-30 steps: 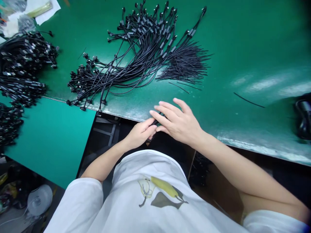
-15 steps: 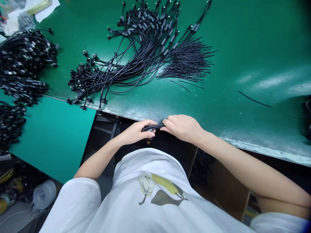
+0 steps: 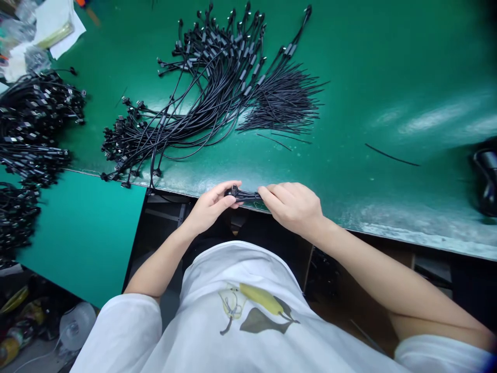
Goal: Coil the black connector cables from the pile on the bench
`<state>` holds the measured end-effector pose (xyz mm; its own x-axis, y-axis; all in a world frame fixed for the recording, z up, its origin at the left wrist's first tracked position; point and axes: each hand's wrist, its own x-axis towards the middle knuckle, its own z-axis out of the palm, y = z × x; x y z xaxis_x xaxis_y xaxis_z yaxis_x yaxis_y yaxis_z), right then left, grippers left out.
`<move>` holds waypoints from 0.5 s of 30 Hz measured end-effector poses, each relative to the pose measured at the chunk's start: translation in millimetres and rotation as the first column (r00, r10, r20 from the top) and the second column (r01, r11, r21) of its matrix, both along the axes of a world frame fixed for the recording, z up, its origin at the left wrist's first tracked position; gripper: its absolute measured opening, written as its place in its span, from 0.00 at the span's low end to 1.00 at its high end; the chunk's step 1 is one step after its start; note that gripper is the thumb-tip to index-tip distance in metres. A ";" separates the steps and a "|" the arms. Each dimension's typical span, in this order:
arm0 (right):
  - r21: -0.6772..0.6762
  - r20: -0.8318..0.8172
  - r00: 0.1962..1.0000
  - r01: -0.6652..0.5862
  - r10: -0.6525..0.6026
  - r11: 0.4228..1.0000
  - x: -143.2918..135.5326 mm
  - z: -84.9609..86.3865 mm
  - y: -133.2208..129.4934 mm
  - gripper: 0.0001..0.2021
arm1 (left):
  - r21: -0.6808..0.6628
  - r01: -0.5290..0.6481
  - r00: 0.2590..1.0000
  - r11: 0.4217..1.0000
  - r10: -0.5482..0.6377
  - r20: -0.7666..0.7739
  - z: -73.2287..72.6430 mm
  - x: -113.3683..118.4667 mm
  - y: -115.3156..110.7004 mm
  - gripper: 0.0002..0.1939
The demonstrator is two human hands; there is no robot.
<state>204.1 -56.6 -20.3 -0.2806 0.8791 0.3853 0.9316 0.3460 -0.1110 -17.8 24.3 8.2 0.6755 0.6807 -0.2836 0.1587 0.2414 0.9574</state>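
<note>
A short bundled black cable (image 3: 245,196) is held between my two hands at the table's front edge. My left hand (image 3: 213,206) grips its connector end, thumb and fingers closed around it. On the bundle's other end, the fingers of my right hand (image 3: 292,205) are pinched and partly hide it. Beyond my hands a heap of loose black cables (image 3: 209,103) with connectors at both ends spreads over the green table (image 3: 349,62). Beside that heap lies a pile of thin black ties (image 3: 285,98).
Bundled cables (image 3: 34,150) are heaped at the left, below plastic bags and paper (image 3: 68,39). One single black tie (image 3: 392,155) lies at the right. A dark coiled object (image 3: 487,176) sits by the right edge. A lower green board (image 3: 85,228) adjoins the table at left.
The cable bundle has turned in my hands, so a connector now shows at my left thumb. My left hand has moved slightly up. The view has shifted a little.
</note>
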 end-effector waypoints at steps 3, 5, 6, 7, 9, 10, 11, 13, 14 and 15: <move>-0.037 -0.010 1.000 -0.015 0.015 0.999 -4.1 -4.3 -4.5 0.16 | 0.019 -0.018 0.999 1.000 0.017 0.048 -3.9 8.7 0.8 0.24; -0.073 -0.026 1.000 -0.011 0.009 0.997 -6.5 -5.3 -9.0 0.19 | 0.050 0.020 0.999 0.999 -0.023 0.047 -6.4 15.0 1.8 0.23; -0.095 -0.029 0.999 0.011 -0.014 0.995 -5.7 -5.8 -11.8 0.19 | 0.077 0.029 0.999 0.997 -0.032 0.035 -7.2 16.9 1.9 0.23; -0.116 -0.028 0.998 0.051 -0.054 0.992 -2.5 -6.7 -15.0 0.19 | 0.109 0.025 1.000 0.994 -0.027 0.015 -7.6 17.0 1.4 0.23; -0.146 -0.027 0.978 0.200 -0.206 0.969 14.7 -11.1 -23.0 0.20 | 0.175 -0.035 0.998 0.984 0.043 -0.039 -9.0 9.0 -0.7 0.25; -0.150 -0.033 0.947 0.311 -0.319 0.938 29.7 -14.4 -28.6 0.21 | 0.191 -0.078 0.993 0.978 0.094 -0.076 -11.1 -0.1 -1.8 0.28; -0.145 -0.046 0.894 0.435 -0.445 0.889 49.1 -18.1 -35.8 0.21 | 0.191 -0.156 0.977 0.969 0.180 -0.115 -15.3 -12.5 -2.3 0.28; -0.122 -0.085 0.717 0.682 -0.692 0.721 96.5 -23.6 -56.1 0.22 | 0.139 -0.335 0.912 0.932 0.358 -0.202 -31.3 -44.7 -1.8 0.21; -0.114 -0.099 0.612 0.776 -0.784 0.620 121.2 -24.5 -68.2 0.21 | 0.115 -0.460 0.850 0.881 0.474 -0.232 -42.8 -62.2 -1.8 0.18; -0.111 -0.101 0.519 0.842 -0.849 0.528 144.0 -24.0 -79.9 0.21 | 0.089 -0.555 0.790 0.827 0.558 -0.255 -55.6 -79.1 -3.1 0.18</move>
